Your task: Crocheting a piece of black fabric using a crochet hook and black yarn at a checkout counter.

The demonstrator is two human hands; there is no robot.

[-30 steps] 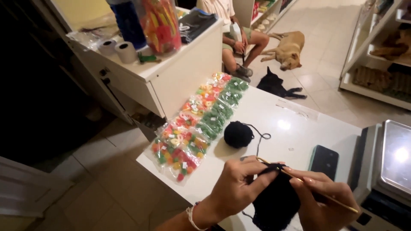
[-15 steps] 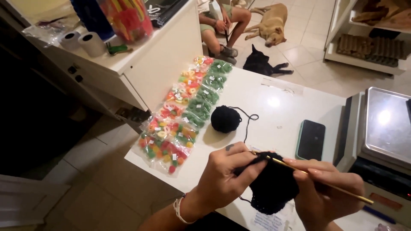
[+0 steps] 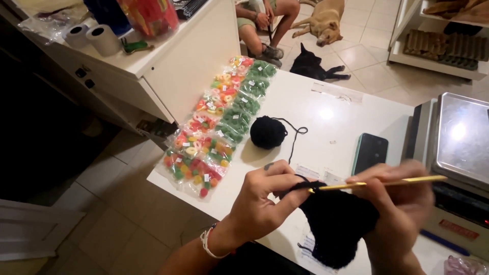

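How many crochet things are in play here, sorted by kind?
Black yarn ball: 1
Black crocheted piece, held by the left hand: 1
Yellow crochet hook, in the right hand: 1
Total: 3

- my right hand (image 3: 395,203) now sits higher, so the yellow crochet hook (image 3: 377,183) lies nearly level instead of slanting down
- the black crochet piece (image 3: 336,224) hangs lower under my left hand (image 3: 265,198)
- my view drifts left, more scale (image 3: 458,137) showing
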